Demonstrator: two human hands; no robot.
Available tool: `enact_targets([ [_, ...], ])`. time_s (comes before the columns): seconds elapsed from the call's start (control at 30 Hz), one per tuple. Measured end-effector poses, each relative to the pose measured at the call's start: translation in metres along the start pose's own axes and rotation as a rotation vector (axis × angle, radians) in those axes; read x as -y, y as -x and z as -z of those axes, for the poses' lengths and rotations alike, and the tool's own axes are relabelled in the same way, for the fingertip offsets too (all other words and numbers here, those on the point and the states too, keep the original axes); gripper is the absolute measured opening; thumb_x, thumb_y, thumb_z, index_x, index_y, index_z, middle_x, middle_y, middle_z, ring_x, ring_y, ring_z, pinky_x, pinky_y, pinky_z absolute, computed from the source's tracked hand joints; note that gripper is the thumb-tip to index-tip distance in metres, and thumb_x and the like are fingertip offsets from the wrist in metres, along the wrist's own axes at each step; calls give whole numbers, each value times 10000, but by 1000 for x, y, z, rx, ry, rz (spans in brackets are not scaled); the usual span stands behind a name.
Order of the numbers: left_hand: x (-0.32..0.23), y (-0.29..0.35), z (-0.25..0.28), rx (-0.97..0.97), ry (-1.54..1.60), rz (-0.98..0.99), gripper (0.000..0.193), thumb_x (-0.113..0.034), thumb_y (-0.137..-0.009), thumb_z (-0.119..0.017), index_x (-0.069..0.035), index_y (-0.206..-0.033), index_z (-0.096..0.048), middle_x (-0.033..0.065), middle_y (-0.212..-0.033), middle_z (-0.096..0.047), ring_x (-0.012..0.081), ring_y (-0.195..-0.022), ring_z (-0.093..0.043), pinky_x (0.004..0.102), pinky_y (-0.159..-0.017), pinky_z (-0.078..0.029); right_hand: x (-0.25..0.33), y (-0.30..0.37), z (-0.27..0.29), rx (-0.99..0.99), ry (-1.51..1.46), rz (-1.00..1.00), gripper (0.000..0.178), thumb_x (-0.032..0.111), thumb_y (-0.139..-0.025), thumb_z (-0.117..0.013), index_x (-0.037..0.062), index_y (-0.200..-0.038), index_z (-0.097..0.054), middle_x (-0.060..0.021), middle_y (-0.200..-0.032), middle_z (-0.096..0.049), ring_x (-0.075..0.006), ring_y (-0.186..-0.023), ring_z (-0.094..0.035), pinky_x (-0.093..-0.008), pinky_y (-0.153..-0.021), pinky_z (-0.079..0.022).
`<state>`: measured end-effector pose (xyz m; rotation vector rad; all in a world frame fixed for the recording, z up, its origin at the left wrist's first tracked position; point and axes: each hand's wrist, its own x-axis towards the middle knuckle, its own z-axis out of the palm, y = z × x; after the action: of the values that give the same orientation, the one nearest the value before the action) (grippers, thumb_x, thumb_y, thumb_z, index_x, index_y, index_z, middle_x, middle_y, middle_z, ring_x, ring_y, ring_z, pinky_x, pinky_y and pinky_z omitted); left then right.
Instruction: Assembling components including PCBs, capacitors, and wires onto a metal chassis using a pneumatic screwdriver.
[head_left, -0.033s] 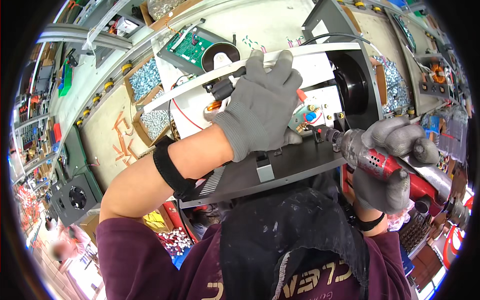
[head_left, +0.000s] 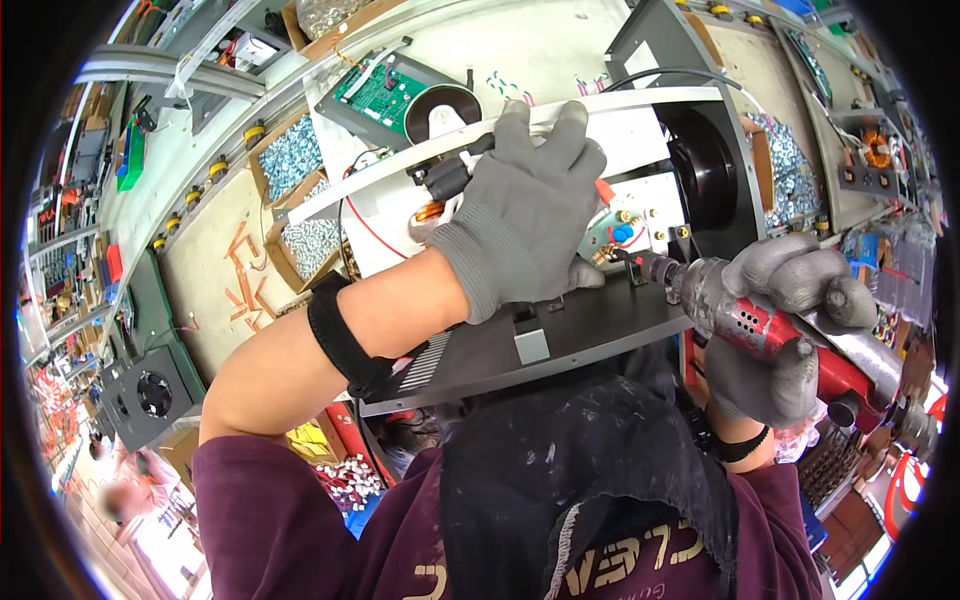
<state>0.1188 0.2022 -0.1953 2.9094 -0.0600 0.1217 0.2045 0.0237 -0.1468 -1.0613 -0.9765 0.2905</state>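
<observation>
Across the opening of a dark metal equipment housing (head_left: pixel 590 325) lies my left hand (head_left: pixel 540 190), in a grey glove. Its fingers are stretched and spread, their tips at the white rim (head_left: pixel 390 160). My right hand (head_left: pixel 790 320), gloved too, is wrapped round a red and silver power screwdriver (head_left: pixel 750 325) that points left into the housing. The tool's front end is beside a white plate (head_left: pixel 655 205) with brass fittings and blue parts (head_left: pixel 624 234). Exactly what the bit touches is too small to tell. My left palm hides part of the inside; a black component (head_left: pixel 447 180) shows beside it.
Behind the housing lies a unit with a green circuit board (head_left: pixel 385 95). Boxes of small metal hardware stand at left (head_left: pixel 290 160) and right (head_left: pixel 790 180). A black cable (head_left: pixel 680 70) arches over the housing's far right. Copper-coloured strips (head_left: pixel 243 275) lie at left.
</observation>
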Motion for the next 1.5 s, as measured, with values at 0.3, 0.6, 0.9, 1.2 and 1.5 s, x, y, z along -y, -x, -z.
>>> enact_targets([
  [0.3, -1, 3, -4, 0, -111, -23, 599, -532, -635, -692, -25, -951, -652, 118, -1135, -525, 286, -1241, -367, 534, -998, -292, -8, 0, -7, -20, 34, 4, 430, 236, -805, -578, 109, -1199, -464, -70, -809, -405, -205, -699, -415, -316, -552, -375],
  [0.6, -1, 3, -4, 45, -67, -20, 614, -547, -627, -677, -33, -963, -650, 107, -1152, -541, 248, -1175, -428, 551, -996, -288, -7, -4, -10, 73, 170, 17, 361, 240, -790, -590, 107, -1089, -439, -94, -790, -416, -224, -670, -458, -327, -542, -409],
  [0.9, 1, 5, -11, 18, -110, -52, 516, -496, -699, -627, -51, -958, -648, 101, -1112, -549, 261, -1131, -449, 553, -986, -295, -12, -27, -23, 276, 69, -69, 385, 156, -823, -656, 97, -1115, -412, -125, -878, -510, -235, -759, -529, -332, -578, -502],
  [1.2, -4, 3, 3, 100, -164, -57, 299, -248, -800, -553, -45, -992, -659, 96, -1074, -572, 270, -1089, -484, 534, -941, -371, -1, -44, -27, 523, 415, -113, 355, 71, -801, -602, 75, -1099, -409, -149, -878, -533, -240, -800, -555, -326, -649, -509],
  [1.5, 51, -16, 33, 26, -7, 58, 515, -439, -806, -584, -183, -1248, -518, 84, -1102, -586, 264, -1047, -553, 405, -901, -438, -17, -30, -26, 253, 52, -137, 361, 97, -796, -616, 59, -1095, -417, -159, -920, -544, -242, -838, -566, -347, -711, -502],
])
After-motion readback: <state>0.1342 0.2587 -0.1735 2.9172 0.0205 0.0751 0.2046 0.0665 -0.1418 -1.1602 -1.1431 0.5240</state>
